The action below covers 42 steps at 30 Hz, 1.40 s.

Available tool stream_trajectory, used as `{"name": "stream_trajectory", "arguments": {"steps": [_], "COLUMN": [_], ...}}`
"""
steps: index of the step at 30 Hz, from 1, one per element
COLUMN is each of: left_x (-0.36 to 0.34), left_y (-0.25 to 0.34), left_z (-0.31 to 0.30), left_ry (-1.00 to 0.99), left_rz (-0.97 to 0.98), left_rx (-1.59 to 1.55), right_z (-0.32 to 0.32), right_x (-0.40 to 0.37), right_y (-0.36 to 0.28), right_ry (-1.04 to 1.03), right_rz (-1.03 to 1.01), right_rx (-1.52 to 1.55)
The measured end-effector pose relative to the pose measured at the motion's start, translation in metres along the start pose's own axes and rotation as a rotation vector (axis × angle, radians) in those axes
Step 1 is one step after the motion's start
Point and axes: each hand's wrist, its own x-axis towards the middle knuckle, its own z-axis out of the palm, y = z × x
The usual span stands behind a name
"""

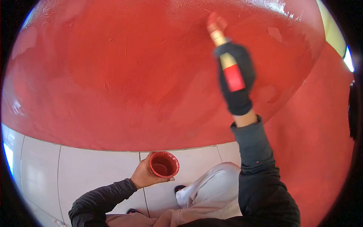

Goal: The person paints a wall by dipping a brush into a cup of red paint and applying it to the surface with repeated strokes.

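Note:
My right hand [237, 73], in a dark glove, is closed round the handle of a paintbrush [218, 37]. The brush handle is pale with a red end, and its blurred red bristles are at the surface of a large red wall [143, 75]. Lower down, my bare left hand [145, 174] holds a red cup [164, 165] by its side, mouth up. Red paint shows inside the cup. Parts of the wall look wet and glossy, while others are duller or paler.
White floor tiles [96, 166] meet the wall's curved lower edge. My legs [211, 189] are bent below, with dark footwear partly in view. Another red surface [310, 151] extends down the right side. A pale yellow area [332, 26] lies at the upper right.

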Motion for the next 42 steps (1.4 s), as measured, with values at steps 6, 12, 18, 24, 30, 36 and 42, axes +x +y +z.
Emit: {"name": "stream_trajectory", "arguments": {"steps": [6, 12, 18, 24, 30, 36, 42], "left_x": [-0.001, 0.002, 0.001, 0.001, 0.000, 0.000, 0.002], "left_y": [-0.001, -0.010, -0.010, -0.016, -0.013, -0.020, -0.016], "left_z": [0.001, 0.004, 0.004, 0.005, 0.006, 0.007, 0.004], "left_ry": [0.017, 0.020, 0.037, 0.032, 0.040, 0.045, 0.016], "left_rz": [-0.015, -0.010, 0.007, -0.004, -0.017, 0.011, -0.048], "left_rx": [-0.052, 0.032, 0.090, 0.044, 0.020, 0.061, 0.002], "right_z": [0.041, 0.004, 0.039, 0.043, 0.012, 0.042, 0.032], "right_x": [-0.134, -0.077, -0.148, -0.169, -0.126, -0.224, -0.160], "right_y": [-0.070, -0.004, -0.043, -0.045, -0.018, -0.053, -0.027], "right_ry": [-0.580, 0.020, -0.343, -0.511, 0.092, -0.820, -0.404], "right_rz": [0.094, 0.386, 0.485, 0.320, 0.060, -0.002, 0.225], "right_rx": [0.382, 0.139, 0.183, 0.462, -0.164, 0.301, 0.133]}}
